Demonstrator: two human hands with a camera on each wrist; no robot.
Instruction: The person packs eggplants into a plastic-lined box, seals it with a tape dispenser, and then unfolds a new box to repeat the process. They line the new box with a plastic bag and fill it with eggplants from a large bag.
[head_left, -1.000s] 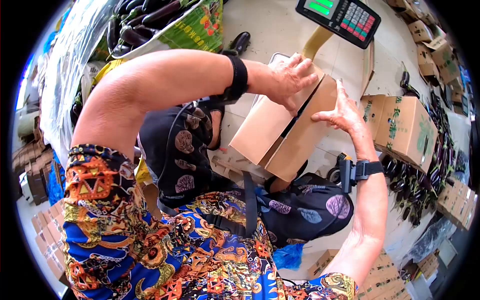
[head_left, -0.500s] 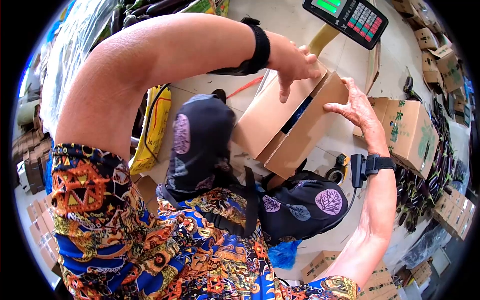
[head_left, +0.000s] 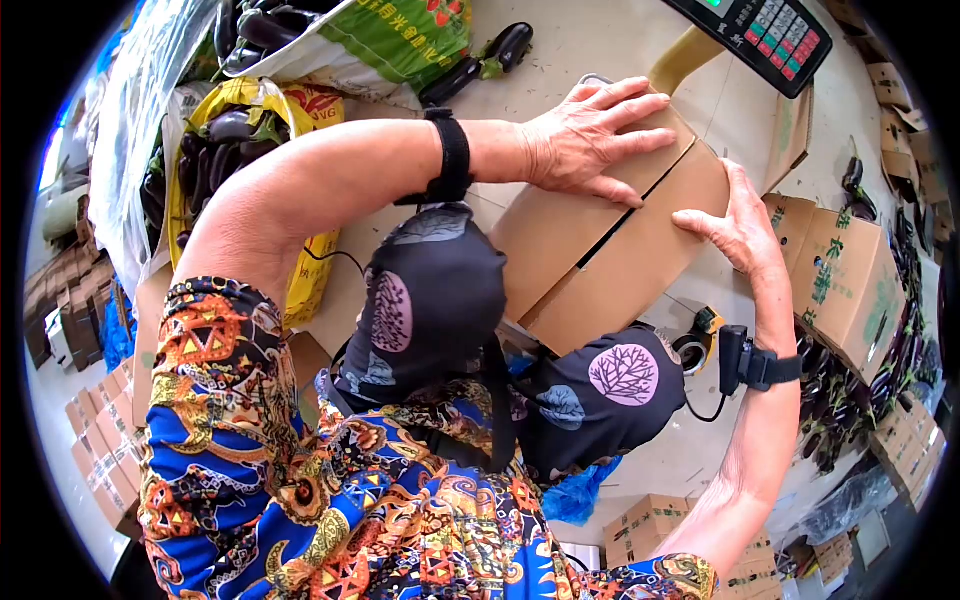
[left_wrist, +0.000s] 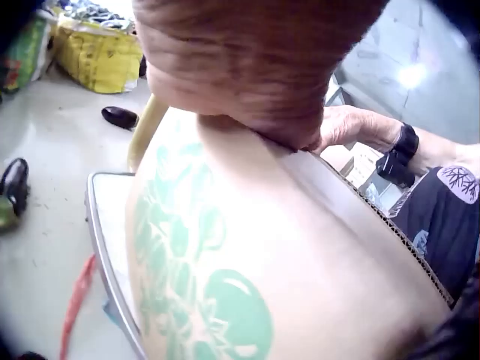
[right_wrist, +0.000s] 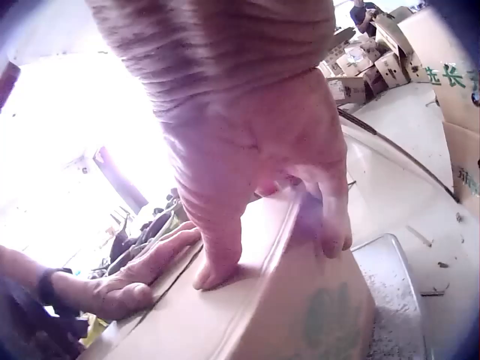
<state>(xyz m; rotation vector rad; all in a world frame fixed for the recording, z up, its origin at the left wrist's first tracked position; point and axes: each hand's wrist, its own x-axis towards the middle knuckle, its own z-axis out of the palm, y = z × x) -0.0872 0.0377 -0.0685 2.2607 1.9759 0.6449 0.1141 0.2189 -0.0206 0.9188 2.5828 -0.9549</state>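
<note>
While the left hand (head_left: 602, 142) spreads its fingers over one flap (head_left: 565, 225), the right hand (head_left: 742, 225) grips the box (head_left: 640, 270).
The box sits on the scale (head_left: 765, 38), contents hidden; a yellow bag (head_left: 318, 280) holds eggplants (head_left: 218, 150).

Through my head feed I make out a brown rectangular cardboard box (head_left: 548, 228), its two long top flaps (head_left: 640, 262) folded down almost flush, with a thin dark slit between them. It sits diagonally across my view on a metal-rimmed tray (right_wrist: 391, 281), which juts out past its side. My wrist feeds show green printing (left_wrist: 238, 315) on its outer walls; its contents are hidden.
</note>
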